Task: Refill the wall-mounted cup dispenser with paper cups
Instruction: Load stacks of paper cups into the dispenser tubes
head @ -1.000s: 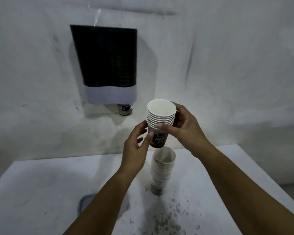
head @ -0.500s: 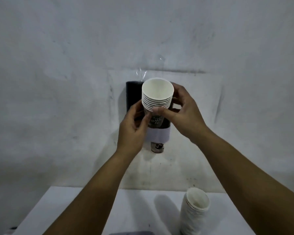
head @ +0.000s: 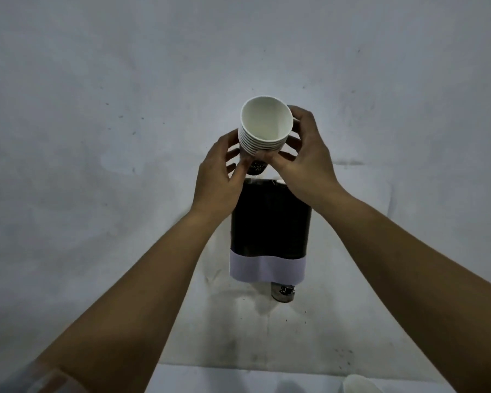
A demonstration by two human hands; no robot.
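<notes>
A stack of several nested paper cups (head: pixel 262 131), white inside with a dark printed wall, is held just above the top of the wall-mounted dispenser (head: pixel 270 228), a black sleeve with a pale band at its bottom. My left hand (head: pixel 219 177) pinches the stack's lower left side. My right hand (head: pixel 306 157) grips its right side with fingers curled round it. A cup bottom (head: pixel 282 292) pokes out under the dispenser. The dispenser's top opening is hidden behind my hands.
A white table edge (head: pixel 238 377) runs along the bottom of the view. The rim of a second cup stack (head: pixel 357 384) shows at the bottom right. A bare grey wall (head: pixel 97 109) fills the rest.
Both hands have raised the cup stack from in front of the dispenser to just above its top. My view has tilted upward, so the table has dropped low in the frame.
</notes>
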